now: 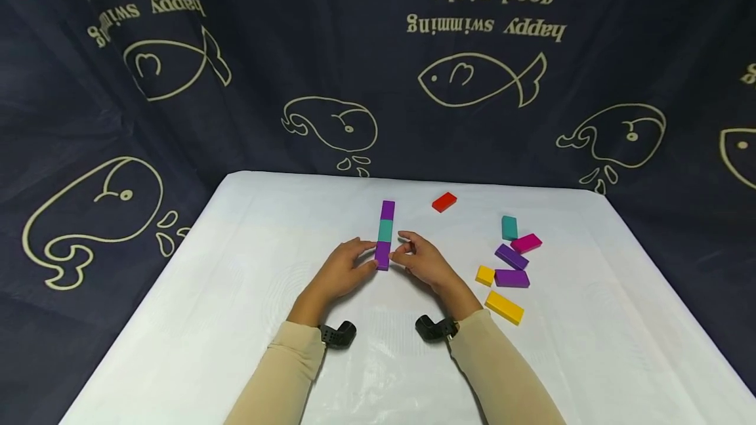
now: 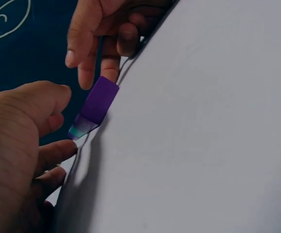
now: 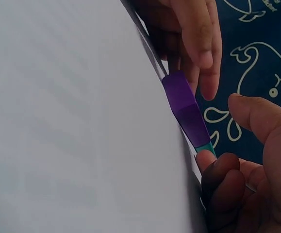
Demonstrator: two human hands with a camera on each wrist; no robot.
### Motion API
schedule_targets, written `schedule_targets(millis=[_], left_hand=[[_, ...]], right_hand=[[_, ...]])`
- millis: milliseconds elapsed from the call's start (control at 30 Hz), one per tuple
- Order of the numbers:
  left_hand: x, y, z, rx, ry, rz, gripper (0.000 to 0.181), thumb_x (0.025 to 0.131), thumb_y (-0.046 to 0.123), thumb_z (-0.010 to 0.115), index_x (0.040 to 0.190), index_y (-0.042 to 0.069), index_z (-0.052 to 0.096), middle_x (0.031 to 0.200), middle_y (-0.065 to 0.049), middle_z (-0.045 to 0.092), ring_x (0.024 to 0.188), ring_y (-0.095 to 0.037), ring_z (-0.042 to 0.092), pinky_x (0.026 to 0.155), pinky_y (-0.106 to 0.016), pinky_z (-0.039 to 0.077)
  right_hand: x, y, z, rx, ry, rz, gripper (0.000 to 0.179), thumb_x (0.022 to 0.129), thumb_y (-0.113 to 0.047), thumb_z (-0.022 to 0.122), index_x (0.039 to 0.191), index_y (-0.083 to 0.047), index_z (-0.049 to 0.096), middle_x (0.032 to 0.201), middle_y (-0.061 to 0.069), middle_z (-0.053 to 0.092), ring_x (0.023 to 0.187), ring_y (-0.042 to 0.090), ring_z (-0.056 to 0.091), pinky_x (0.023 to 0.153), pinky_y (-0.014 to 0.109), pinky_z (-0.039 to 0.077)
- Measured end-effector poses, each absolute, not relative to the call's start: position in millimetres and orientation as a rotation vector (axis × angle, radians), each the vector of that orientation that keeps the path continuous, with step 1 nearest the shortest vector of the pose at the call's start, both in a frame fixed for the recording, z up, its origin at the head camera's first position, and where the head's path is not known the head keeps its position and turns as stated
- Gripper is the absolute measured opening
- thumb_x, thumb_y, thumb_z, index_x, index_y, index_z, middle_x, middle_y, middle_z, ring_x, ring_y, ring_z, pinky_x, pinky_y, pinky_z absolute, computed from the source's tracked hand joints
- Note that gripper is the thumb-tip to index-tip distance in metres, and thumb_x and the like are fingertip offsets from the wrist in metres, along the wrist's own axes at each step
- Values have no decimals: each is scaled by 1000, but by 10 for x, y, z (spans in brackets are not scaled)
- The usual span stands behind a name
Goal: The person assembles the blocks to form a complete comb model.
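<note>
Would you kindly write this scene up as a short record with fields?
Surface: white table
Line, far to near: far purple block, middle teal block, near purple block
Left hand: at the near purple block's left side
Right hand: at its right side; firm contact unclear
Loose, right of line: red block, loose teal block, magenta block, two purple, small yellow block, long yellow block
Backdrop: dark cloth

Beige long sleeves (image 1: 277, 369), creased near left cuff; black wrist straps (image 1: 449, 328), rounded black housings (image 1: 341, 335).
</note>
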State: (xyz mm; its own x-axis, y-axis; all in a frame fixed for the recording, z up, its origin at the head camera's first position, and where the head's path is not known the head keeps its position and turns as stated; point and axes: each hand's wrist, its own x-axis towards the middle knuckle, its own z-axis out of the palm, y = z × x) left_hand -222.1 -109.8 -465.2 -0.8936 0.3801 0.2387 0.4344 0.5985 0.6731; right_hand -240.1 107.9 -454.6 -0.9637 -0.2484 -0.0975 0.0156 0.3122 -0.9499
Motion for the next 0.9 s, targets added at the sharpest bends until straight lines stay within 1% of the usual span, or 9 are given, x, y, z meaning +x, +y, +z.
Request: schedule_targets(millis=[167,333,467,567,700,800,900], left_hand=[[-2187,-1108,-4665,-715,-2709,-1198,43,93,22,67,132,6,62,134,-14,61,137,-40,42,113,-56,29],[-2193,-1105,-4698,-720,-2673,-1151,41,91,21,69,129,5,65,132,-14,62,135,-39,44,113,-54,31],[-2196,-1099,-4727,-726,-2666,-1082,40,91,22,68,127,6,66,132,-14,62,134,-38,45,113,-54,31],[-2192,-1097,-4744,-738,-2666,-1036,39,91,22,68,127,6,67,132,-14,62,134,-39,46,113,-55,31],[-2179,-1101,-4746,-756,-2653,-1002,39,91,22,67,126,5,67,131,-14,63,133,-39,46,112,-56,31],[-2172,-1094,-4752,-760,-2631,-991,38,90,21,67,124,4,68,129,-15,63,132,-40,47,111,-57,32],[-2172,-1089,-4759,-760,-2617,-994,38,89,19,68,124,4,68,128,-15,64,131,-40,48,111,-57,33]], right_hand=[[-2395,1089,-4560,-212,2347,-1700,63,88,-16,73,143,-1,47,96,7,63,68,14,52,61,24,46],[-2370,1116,-4530,-237,2334,-1700,54,91,-17,71,138,2,51,94,7,63,70,15,55,63,24,48],[-2318,1210,-4463,-293,2316,-1705,50,94,-16,69,135,5,53,98,9,62,70,17,56,63,25,50],[-2242,1367,-4403,-358,2327,-1678,49,95,-16,68,136,5,52,105,13,61,73,21,58,62,28,51],[-2099,1673,-4294,-427,2434,-1602,48,94,-15,68,136,4,53,114,17,61,81,26,61,65,32,53],[-1993,1938,-4215,-445,2548,-1503,49,94,-20,69,136,1,54,118,18,61,89,26,61,68,31,52],[-1914,2188,-4162,-444,2654,-1371,50,94,-26,69,136,-2,55,120,17,62,93,24,60,68,29,53]])
